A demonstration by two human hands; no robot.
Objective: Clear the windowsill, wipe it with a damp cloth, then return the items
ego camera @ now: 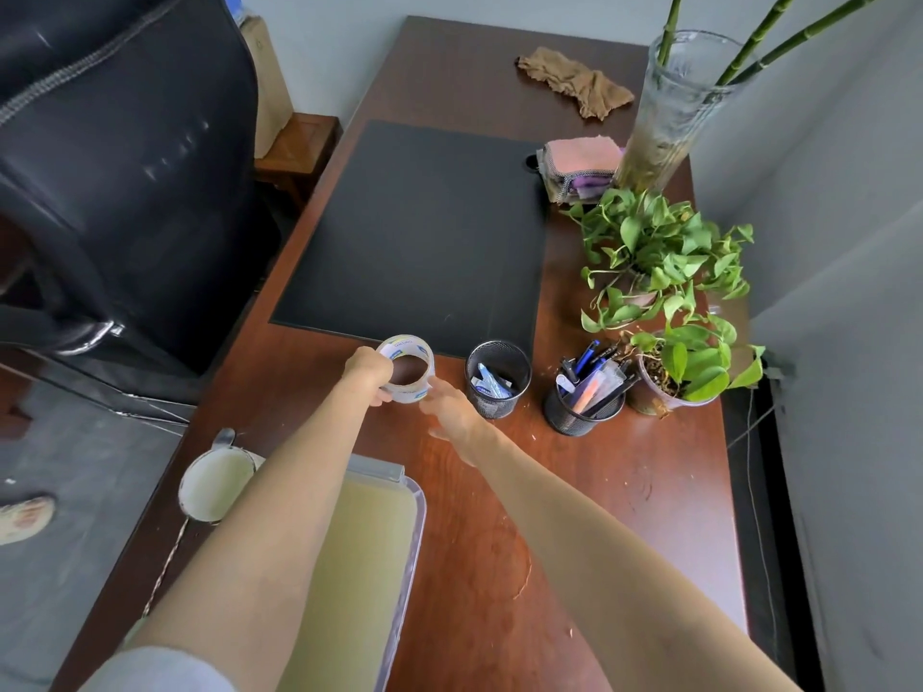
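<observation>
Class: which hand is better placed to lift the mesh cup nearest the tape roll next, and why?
Probably the right hand: it is open, grips nothing, and lies just beside the mesh cup. The left hand grips the tape roll and is farther off.

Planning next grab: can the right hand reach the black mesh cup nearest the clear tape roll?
Likely yes: the right hand is right beside the black mesh cup, only bare wooden desk between them, nothing blocking.

we count two mesh cups (498, 387) (579, 417) at five o'clock, two leafy plants (659, 247) (694, 362) at three, one glass vase (674, 107) at one, one tape roll (402, 344), one brown rag (574, 82), one mug (220, 481), one mat (414, 227).
</observation>
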